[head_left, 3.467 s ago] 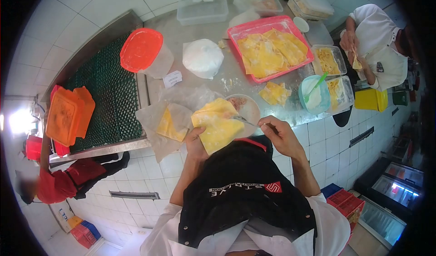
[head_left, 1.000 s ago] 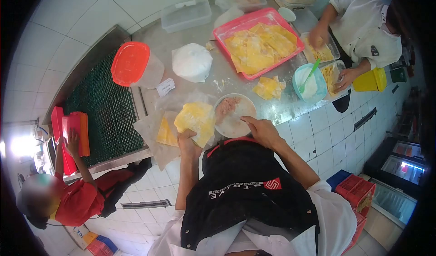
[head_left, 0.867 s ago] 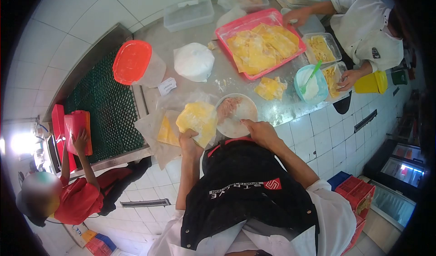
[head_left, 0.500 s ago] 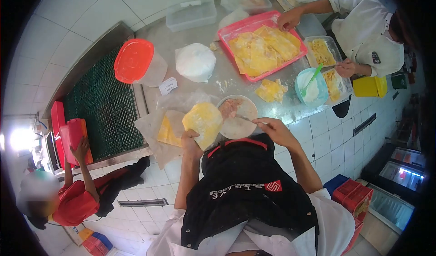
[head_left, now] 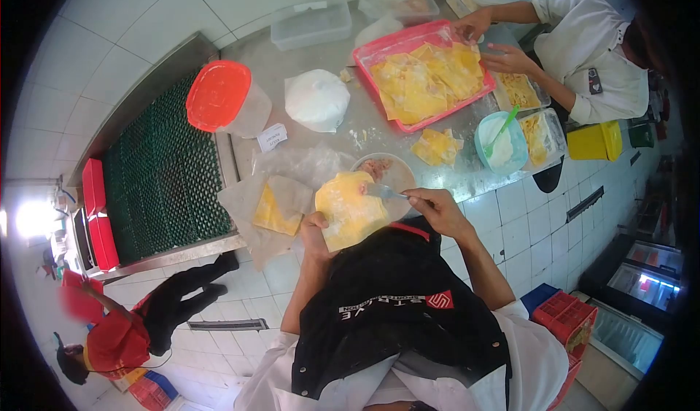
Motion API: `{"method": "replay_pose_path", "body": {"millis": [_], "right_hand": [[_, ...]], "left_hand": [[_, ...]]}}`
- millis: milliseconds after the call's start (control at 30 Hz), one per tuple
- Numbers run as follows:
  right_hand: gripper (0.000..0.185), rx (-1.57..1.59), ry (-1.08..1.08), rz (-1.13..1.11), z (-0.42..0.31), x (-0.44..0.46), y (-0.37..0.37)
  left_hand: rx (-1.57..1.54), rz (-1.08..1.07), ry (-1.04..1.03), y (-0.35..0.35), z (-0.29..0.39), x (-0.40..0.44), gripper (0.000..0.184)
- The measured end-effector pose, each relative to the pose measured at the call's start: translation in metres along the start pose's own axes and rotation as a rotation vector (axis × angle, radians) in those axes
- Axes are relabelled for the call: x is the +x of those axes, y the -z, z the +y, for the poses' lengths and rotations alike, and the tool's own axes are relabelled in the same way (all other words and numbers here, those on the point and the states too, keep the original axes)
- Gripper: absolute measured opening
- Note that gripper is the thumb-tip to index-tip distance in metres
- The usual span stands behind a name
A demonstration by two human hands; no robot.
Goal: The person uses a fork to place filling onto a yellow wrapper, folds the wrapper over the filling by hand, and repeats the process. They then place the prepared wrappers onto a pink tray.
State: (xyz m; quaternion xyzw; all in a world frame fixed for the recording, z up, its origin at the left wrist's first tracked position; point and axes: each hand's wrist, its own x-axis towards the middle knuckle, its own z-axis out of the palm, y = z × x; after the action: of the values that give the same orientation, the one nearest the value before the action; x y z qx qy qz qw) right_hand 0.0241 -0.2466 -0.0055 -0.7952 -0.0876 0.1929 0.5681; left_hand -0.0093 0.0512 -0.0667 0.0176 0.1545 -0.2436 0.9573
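My left hand (head_left: 315, 234) grips a yellow dough wrapper (head_left: 350, 218) by its lower left edge, thumb on top. Closed around the handle of a metal utensil (head_left: 385, 192) with a flat, broad end, my right hand (head_left: 440, 211) keeps that end over the wrapper's upper right part. A small dab of pinkish filling shows at its tip; whether it is a spoon or a spreader I cannot tell. Behind and partly under the wrapper sits a white bowl (head_left: 403, 176) with pinkish minced filling (head_left: 376, 167). More yellow wrappers (head_left: 275, 210) lie on plastic wrap (head_left: 240, 201) to the left.
A pink tray (head_left: 410, 125) of filled yellow pieces stands farther back, a co-worker's hands (head_left: 503, 59) beside it. A blue bowl (head_left: 487, 156) of white powder, a bag of white powder (head_left: 317, 101) and a red-lidded container (head_left: 219, 97) surround my workspace. Another person (head_left: 120, 342) carries something red at left.
My left hand has moved the wrapper right, partly over the bowl. The utensil has come out of the bowl to the wrapper with filling. The red-clad person has stepped away from the counter.
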Motion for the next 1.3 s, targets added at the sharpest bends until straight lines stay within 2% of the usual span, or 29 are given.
{"method": "replay_pose_path", "body": {"millis": [167, 267, 467, 600, 667, 767, 867, 967, 1067, 1167, 1300], "right_hand": [[0.028, 0.054, -0.076, 0.007, 0.022, -0.004, 0.018], [0.025, -0.043, 0.029, 0.058, 0.022, 0.001, 0.018], [0.031, -0.592, 0.118, 0.006, 0.024, 0.012, -0.018], [0.033, -0.737, 0.017, -0.066, 0.037, 0.015, -0.038], [0.034, -0.75, 0.014, -0.074, 0.035, 0.011, -0.037], [0.034, -0.823, -0.12, -0.172, 0.025, 0.007, -0.026], [0.032, -0.822, -0.126, -0.163, 0.027, 0.0, -0.023], [0.029, -0.669, -0.104, -0.107, 0.031, -0.006, -0.017], [0.028, -0.29, -0.188, -0.103, 0.012, -0.005, -0.004], [0.029, -0.106, -0.068, -0.036, 0.013, -0.007, 0.002], [0.028, -0.018, 0.039, -0.044, -0.01, -0.006, 0.005]], "left_hand": [[-0.063, -0.054, -0.061, 0.002, 0.002, -0.002, 0.077], [-0.016, -0.024, -0.157, -0.002, 0.015, -0.009, 0.077], [0.128, 0.07, -0.336, -0.019, 0.038, -0.019, 0.076], [0.181, 0.098, -0.41, -0.022, 0.04, -0.022, 0.076], [0.159, 0.081, -0.398, -0.019, 0.039, -0.024, 0.076], [0.137, 0.049, -0.354, -0.009, 0.037, -0.021, 0.079], [0.148, 0.062, -0.318, -0.006, 0.035, -0.019, 0.08], [0.194, 0.123, -0.332, -0.007, 0.032, -0.019, 0.079], [0.229, 0.184, -0.333, -0.001, 0.031, -0.017, 0.078], [0.244, 0.199, -0.295, 0.0, 0.027, -0.016, 0.077], [0.242, 0.223, -0.207, 0.008, 0.021, -0.014, 0.077]]}}
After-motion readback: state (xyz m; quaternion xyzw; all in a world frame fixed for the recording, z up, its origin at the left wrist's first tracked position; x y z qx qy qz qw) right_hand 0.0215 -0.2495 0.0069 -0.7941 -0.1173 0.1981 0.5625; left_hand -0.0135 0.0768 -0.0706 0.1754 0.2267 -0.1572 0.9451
